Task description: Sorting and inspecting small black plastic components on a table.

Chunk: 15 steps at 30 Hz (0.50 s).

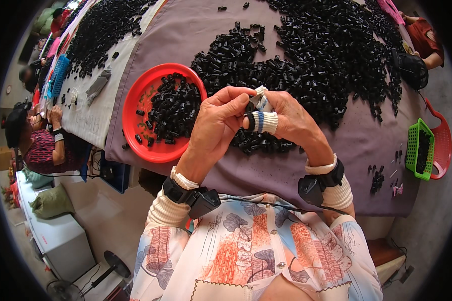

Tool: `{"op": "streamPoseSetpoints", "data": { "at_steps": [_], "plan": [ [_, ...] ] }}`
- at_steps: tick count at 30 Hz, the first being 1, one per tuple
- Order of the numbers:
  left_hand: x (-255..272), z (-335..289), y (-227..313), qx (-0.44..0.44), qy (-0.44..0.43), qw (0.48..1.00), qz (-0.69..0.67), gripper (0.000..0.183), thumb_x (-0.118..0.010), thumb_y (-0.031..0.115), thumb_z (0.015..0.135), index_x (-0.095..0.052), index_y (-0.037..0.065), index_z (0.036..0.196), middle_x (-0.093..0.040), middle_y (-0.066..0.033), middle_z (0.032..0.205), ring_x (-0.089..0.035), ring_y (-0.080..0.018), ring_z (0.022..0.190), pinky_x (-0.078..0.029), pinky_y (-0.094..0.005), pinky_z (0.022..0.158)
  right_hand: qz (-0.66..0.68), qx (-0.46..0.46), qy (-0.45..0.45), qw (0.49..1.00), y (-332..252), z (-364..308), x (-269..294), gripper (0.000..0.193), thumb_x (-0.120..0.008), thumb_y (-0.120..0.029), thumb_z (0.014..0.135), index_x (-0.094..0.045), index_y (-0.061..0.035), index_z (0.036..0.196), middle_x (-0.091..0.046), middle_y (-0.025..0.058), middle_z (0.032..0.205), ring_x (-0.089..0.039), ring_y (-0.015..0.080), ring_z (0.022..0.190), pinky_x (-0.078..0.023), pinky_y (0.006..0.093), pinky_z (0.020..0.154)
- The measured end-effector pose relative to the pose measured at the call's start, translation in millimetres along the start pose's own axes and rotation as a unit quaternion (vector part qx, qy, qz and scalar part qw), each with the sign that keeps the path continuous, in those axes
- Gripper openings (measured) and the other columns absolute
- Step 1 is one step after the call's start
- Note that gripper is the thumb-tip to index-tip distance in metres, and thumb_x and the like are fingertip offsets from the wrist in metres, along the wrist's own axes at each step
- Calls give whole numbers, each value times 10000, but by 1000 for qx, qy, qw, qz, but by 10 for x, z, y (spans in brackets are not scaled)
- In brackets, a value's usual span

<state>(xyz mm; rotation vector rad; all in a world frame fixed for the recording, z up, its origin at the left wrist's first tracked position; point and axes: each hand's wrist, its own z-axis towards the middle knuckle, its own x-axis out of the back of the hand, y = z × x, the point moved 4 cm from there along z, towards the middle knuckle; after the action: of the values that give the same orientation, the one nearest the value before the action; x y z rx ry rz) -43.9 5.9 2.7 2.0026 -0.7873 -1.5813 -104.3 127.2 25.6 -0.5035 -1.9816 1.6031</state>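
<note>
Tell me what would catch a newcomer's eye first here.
Probably the round red tray, left of centre, holding small black parts. Then the sprawling heap of similar parts on the mauve tablecloth, toward the upper right. In the centre, the left hand is close to the right hand, whose thumb wears a striped white knit cover.

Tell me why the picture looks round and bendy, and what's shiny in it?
Head view: the wide fisheye lens bends straight edges near the round, black border; head view again: little bright glints dot the heaped black pieces on the table cloth.
</note>
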Motion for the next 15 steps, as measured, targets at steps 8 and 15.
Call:
{"op": "streamPoseSetpoints", "data": {
  "at_steps": [8, 15],
  "plan": [
    [5, 9, -38, -7, -12, 1000, 6, 198, -517, 123, 908, -571, -18, 1036, -615, -71, 925, -608, -110, 810, -514, -246, 713, -48, 49, 11, 998, 49, 15, -8, 390, -710, -371, 711, -587, -5, 766, -499, 17, 600, -475, 111, 555, -378, 286, 503],
    [-23, -4, -6, -24, 6, 1000, -18, 194, -524, 113, 904, -575, -11, 1044, -616, -66, 905, -597, -111, 799, -503, -256, 737, 41, 6, 23, 999, 52, 11, -27, 350, -726, -328, 705, -561, -22, 744, -503, -1, 564, -465, 83, 476, -369, 249, 430]
  ]
}}
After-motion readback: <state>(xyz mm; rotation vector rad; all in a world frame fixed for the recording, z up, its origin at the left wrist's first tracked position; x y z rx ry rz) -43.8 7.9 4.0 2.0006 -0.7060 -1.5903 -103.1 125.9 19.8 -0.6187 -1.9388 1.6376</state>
